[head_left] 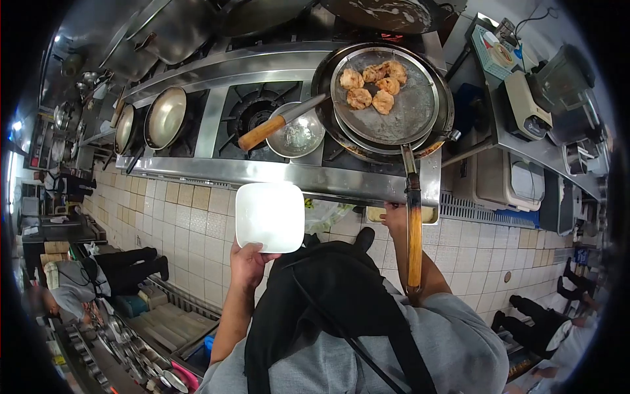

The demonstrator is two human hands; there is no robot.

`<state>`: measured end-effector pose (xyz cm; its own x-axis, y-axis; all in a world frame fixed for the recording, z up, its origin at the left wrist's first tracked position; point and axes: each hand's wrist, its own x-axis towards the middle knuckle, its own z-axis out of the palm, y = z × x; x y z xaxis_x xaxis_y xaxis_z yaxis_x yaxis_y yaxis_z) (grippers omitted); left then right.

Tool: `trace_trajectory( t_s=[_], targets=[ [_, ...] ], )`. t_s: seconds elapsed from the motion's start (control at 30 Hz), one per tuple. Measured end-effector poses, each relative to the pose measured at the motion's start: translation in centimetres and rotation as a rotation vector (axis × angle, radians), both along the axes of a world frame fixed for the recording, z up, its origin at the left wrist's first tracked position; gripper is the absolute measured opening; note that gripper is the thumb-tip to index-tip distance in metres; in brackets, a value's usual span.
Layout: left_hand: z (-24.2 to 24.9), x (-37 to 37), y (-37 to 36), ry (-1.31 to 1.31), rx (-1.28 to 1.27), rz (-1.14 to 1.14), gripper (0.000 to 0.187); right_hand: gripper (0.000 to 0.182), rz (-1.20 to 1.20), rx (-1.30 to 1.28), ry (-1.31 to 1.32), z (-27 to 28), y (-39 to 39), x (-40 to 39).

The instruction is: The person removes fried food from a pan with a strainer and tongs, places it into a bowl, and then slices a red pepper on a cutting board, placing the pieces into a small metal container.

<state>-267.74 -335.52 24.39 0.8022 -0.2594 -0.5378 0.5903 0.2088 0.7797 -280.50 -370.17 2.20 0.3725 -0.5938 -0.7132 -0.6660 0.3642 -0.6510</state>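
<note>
My left hand (248,264) grips the near edge of a white square dish (270,217), thumb on the rim. The dish hangs in front of the stove edge, and nothing shows in it. My right hand (395,220) is low at the stove's front, beside a shallow tray (428,215); its fingers are partly hidden under the edge. Above it extends the scorched wooden handle of a flat round strainer (403,125). Several browned fried pieces (359,98) lie on the strainer, which rests over a large wok (321,85).
A wooden-handled utensil (264,133) crosses a metal bowl (296,134) beside a burner (252,111). Two pans (165,118) sit further left. A blender (564,85) stands on the right-hand counter. Other people (82,279) work at both sides.
</note>
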Motion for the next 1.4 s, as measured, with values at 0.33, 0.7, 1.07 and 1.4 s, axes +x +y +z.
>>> trace_trajectory(
  t_s=[0.33, 0.7, 1.07, 1.4],
  targets=[
    [0.0, -0.9, -0.5, 0.010, -0.011, 0.002, 0.065, 0.048, -0.156, 0.131, -0.159, -1.0, -0.4, -0.2],
    [-0.4, -0.7, -1.1, -0.023, -0.063, -0.024, 0.065, 0.044, 0.492, 0.212, -0.068, -0.8, -10.0, -5.7],
    [-0.9, 0.7, -3.2, -0.024, -0.127, -0.136, 0.066, 0.051, 0.129, -0.818, -0.104, 25.5, -11.5, 5.5],
    [-0.7, 0.8, -2.9, -0.023, -0.160, -0.146, 0.065, 0.024, -0.059, -0.934, -0.309, 34.9, -11.2, 1.1]
  ],
)
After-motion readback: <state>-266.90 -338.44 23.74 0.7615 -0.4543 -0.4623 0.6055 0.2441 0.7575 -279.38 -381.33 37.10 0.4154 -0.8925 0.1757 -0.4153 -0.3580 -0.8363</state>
